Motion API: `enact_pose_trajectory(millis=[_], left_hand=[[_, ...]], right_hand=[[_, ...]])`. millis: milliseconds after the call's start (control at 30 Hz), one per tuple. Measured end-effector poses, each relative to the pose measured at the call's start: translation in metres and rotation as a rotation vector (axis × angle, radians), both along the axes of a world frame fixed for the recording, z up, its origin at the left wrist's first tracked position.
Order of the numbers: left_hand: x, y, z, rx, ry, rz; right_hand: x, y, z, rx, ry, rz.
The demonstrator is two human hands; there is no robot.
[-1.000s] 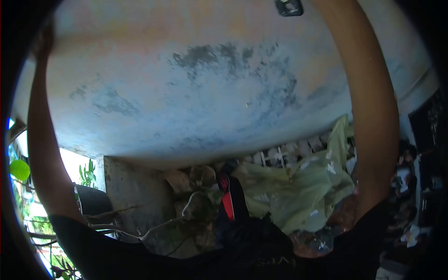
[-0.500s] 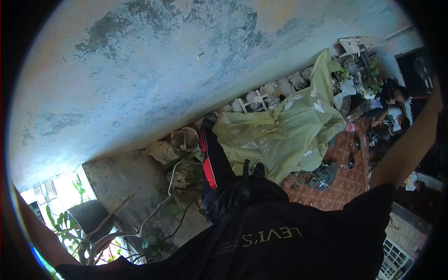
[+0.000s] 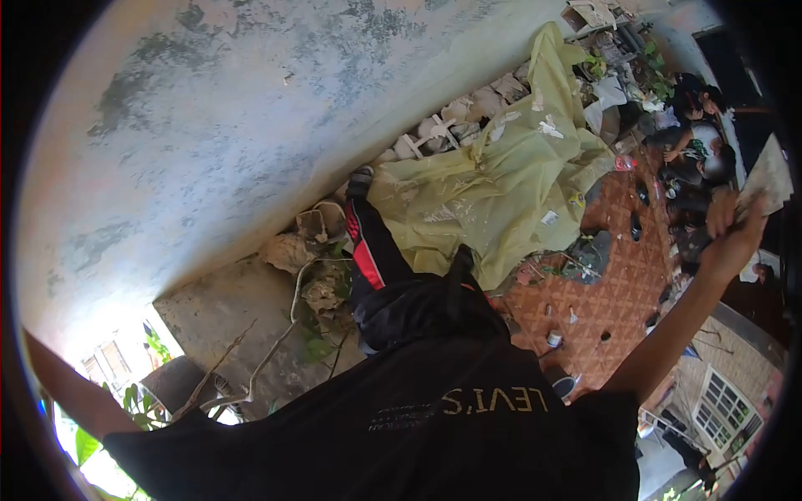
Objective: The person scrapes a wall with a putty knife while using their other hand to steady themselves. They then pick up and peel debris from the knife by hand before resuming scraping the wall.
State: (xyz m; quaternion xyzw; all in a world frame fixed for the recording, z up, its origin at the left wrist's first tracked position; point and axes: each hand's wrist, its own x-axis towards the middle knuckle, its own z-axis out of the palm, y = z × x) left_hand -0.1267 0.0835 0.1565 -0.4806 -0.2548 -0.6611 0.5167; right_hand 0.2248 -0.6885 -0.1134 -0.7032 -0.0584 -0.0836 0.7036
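Note:
My right hand is raised at the far right, with the arm stretched out. Its fingers are closed on a flat, pale, stiff-looking piece with a pointed corner; I cannot tell its exact kind. On the other side, my left forearm reaches out toward the left edge, and the hand lies outside the picture. Above the left arm rises a wall with pale blue, worn paint and dark bare patches. My leg, in dark trousers with a red stripe, is set against rubble at the wall's foot.
A yellowish-green sheet covers a heap beside the wall, with stones behind it. Branches stick up on the left. Several people sit at the right, near a tiled floor. A white cup stands there.
My right hand has come into view with the pale flat piece in it. The view has shifted, showing more of the tiled floor and the window at the lower right.

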Motion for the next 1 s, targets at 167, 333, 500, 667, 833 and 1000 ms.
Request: enact_pose_trajectory(millis=[167,333,500,667,833,1000], left_hand=[[0.020,0.011,-0.004,-0.069,-0.148,-0.120],[0.033,-0.003,-0.023,-0.050,-0.178,-0.062],[0.013,0.012,-0.010,-0.017,-0.143,0.016],[0.024,-0.030,-0.026,-0.188,-0.170,-0.370],[0.024,-0.038,-0.029,-0.218,-0.199,-0.404],[0.024,-0.043,-0.027,-0.271,-0.209,-0.404]], right_hand=[[-0.034,-0.039,-0.052,0.082,0.069,-0.059],[-0.054,0.014,-0.075,-0.081,0.148,-0.186],[-0.050,0.117,-0.096,0.109,0.281,0.109],[-0.056,0.249,-0.066,0.130,0.247,0.621],[-0.078,0.350,-0.005,0.115,0.046,0.888],[-0.061,0.403,0.062,0.047,-0.112,0.919]])
